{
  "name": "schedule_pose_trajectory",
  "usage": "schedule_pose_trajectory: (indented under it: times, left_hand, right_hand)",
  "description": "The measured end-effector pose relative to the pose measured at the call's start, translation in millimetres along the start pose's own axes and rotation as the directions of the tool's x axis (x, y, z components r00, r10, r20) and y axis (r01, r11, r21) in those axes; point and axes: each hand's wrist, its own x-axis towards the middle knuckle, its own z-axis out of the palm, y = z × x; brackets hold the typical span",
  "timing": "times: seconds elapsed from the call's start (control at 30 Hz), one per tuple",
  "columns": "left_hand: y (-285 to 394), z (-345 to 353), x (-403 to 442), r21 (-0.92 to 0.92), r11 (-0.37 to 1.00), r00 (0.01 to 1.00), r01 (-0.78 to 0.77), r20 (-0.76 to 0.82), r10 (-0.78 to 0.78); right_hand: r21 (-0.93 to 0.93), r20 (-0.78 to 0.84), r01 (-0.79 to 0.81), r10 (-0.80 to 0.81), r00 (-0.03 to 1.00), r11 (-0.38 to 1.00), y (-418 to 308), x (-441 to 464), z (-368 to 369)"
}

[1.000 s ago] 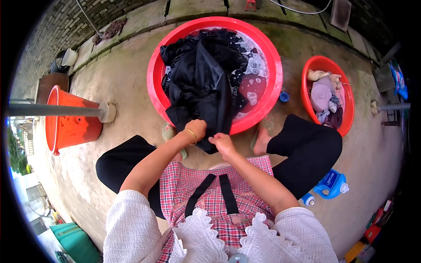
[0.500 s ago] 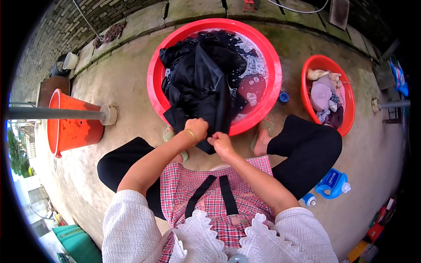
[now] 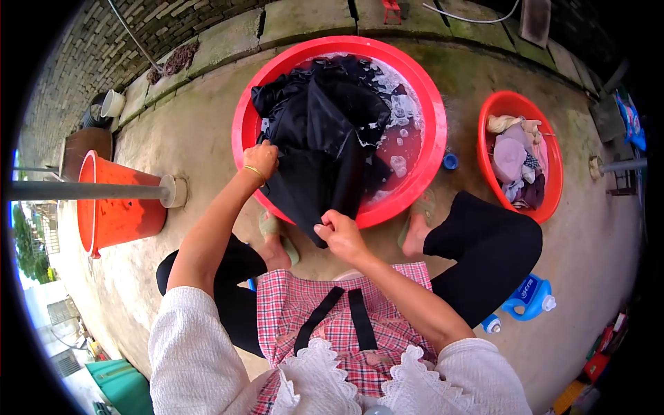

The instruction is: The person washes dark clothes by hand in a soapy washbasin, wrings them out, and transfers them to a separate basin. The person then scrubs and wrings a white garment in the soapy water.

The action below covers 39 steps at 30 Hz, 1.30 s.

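Note:
A large red basin [image 3: 434, 131] in front of me holds soapy water and a wet black garment [image 3: 311, 117]. Part of the garment hangs over the near rim toward me. My left hand [image 3: 263, 158] is closed on the cloth at the basin's left rim. Lower down, my right hand [image 3: 342, 234] pinches the garment's near edge just outside the rim. The cloth lies stretched between the two hands. What kind of garment it is, I cannot tell.
A smaller red basin [image 3: 556, 181] with several clothes stands to the right. A blue cap [image 3: 450, 161] lies between the basins. Blue detergent bottles [image 3: 529, 297] are by my right knee. An orange bucket [image 3: 121, 218] stands left, behind a metal pole [image 3: 90, 191].
My left hand has moved up and left along the cloth, away from my right hand. The garment's near part is now spread wider. The right hand has shifted slightly down.

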Motion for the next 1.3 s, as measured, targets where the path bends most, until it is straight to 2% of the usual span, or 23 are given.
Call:
schedule_pose_trajectory:
  times: [0.13,0.2,0.23,0.27,0.3,0.33,0.37,0.4,0.43,0.47,0.53,0.6,0.67,0.73,0.8,0.87,0.93,0.97,1.0,1.07,1.13,1.2,1.3]
  left_hand:
    - [-5.9,-64.9,21.4,-0.104,0.983,0.908,-0.151,-0.407,0.096]
    - [-0.6,-114.1,38.9,0.007,0.966,0.826,-0.257,-0.517,0.223]
    - [3.4,-139.9,48.6,0.069,0.964,0.798,-0.258,-0.548,0.252]
    - [-3.0,-156.5,71.3,0.110,0.944,0.613,-0.311,-0.736,0.288]
    - [-12.0,-193.1,89.7,0.149,0.954,0.549,-0.262,-0.790,0.274]
    - [-21.0,-233.5,105.5,0.142,0.977,0.551,-0.161,-0.808,0.208]
    - [-24.6,-277.3,115.2,0.110,0.994,0.663,0.011,-0.745,0.075]
    - [-21.6,-312.1,114.7,-0.022,0.999,0.672,0.024,-0.740,-0.032]
    - [-31.1,-320.8,131.9,-0.021,0.999,0.539,-0.045,-0.842,0.006]
    - [-33.1,-317.6,134.3,-0.028,0.999,0.535,-0.031,-0.845,-0.007]
    - [-27.3,-291.2,134.6,-0.244,0.969,0.575,-0.032,-0.798,-0.182]
    - [-23.3,-219.2,122.1,-0.399,0.861,0.533,-0.315,-0.825,-0.187]
    - [-32.8,-111.9,110.8,-0.624,0.772,0.836,-0.121,-0.483,-0.260]
    - [-35.8,13.5,87.4,-0.717,0.686,0.928,0.126,-0.158,-0.336]
    - [-27.8,99.8,56.4,-0.782,0.465,0.892,0.416,0.250,-0.376]
    - [-13.7,145.0,38.0,-0.775,0.263,0.788,0.575,0.437,-0.433]
    - [3.3,175.9,35.1,-0.832,0.020,0.712,0.555,0.462,-0.528]
    - [8.9,178.5,38.0,-0.853,-0.298,0.708,0.429,0.522,-0.476]
    - [12.0,177.4,40.1,-0.857,-0.301,0.718,0.418,0.515,-0.469]
    - [18.7,175.2,45.5,-0.774,-0.483,0.657,0.410,0.618,-0.433]
    - [15.8,192.1,49.3,-0.795,-0.493,0.729,0.353,0.564,-0.387]
    - [12.6,178.3,37.4,-0.738,-0.569,0.798,0.363,0.562,-0.220]
    - [11.3,129.4,16.4,-0.820,-0.515,0.809,0.251,0.470,-0.354]
  right_hand:
    - [-0.207,-0.074,0.083,-0.100,0.992,0.975,-40.2,3.0,-19.5]
    - [-0.410,-0.057,0.083,-0.116,0.992,0.909,-58.3,18.9,-34.6]
    - [-0.415,-0.141,0.151,-0.228,0.963,0.897,-60.5,29.8,-42.6]
    - [-0.361,-0.173,0.248,-0.326,0.929,0.899,-64.6,43.0,-54.8]
    - [-0.250,-0.193,0.310,-0.361,0.912,0.917,-69.1,57.3,-69.4]
    - [-0.172,-0.263,0.393,-0.426,0.866,0.903,-68.8,74.5,-79.1]
    - [-0.052,-0.275,0.450,-0.446,0.852,0.892,-86.9,81.7,-91.0]
    - [0.032,-0.255,0.271,-0.254,0.933,0.962,-88.3,96.3,-107.1]
    - [0.252,-0.267,0.213,-0.144,0.953,0.944,-92.1,110.0,-118.0]
    - [0.359,-0.263,0.120,-0.023,0.965,0.926,-77.3,132.2,-133.6]
    - [0.177,-0.459,-0.032,0.111,0.881,0.984,-64.0,154.4,-154.0]
    - [0.100,-0.558,-0.191,0.214,0.801,0.976,-13.9,178.0,-176.8]
    - [0.200,-0.405,-0.268,0.328,0.853,0.942,31.3,177.9,-196.7]
    - [0.289,-0.331,-0.336,0.423,0.843,0.896,59.9,162.7,-203.8]
    - [0.323,-0.389,-0.337,0.449,0.804,0.884,110.8,160.6,-210.8]
    - [0.392,-0.306,-0.331,0.461,0.833,0.858,96.9,145.9,-206.7]
    - [0.450,-0.230,-0.323,0.458,0.859,0.832,87.8,142.5,-203.3]
    - [0.430,-0.235,-0.322,0.449,0.862,0.844,86.3,143.7,-202.5]
    - [0.410,-0.245,-0.319,0.439,0.864,0.855,86.1,142.4,-203.7]
    - [0.362,-0.317,-0.333,0.451,0.834,0.871,97.9,142.2,-202.9]
    - [0.393,-0.215,-0.290,0.394,0.893,0.872,63.6,122.8,-192.8]
    - [0.378,-0.276,-0.267,0.383,0.882,0.886,61.6,112.7,-183.2]
    - [0.421,-0.201,-0.211,0.317,0.927,0.882,2.1,71.4,-157.4]
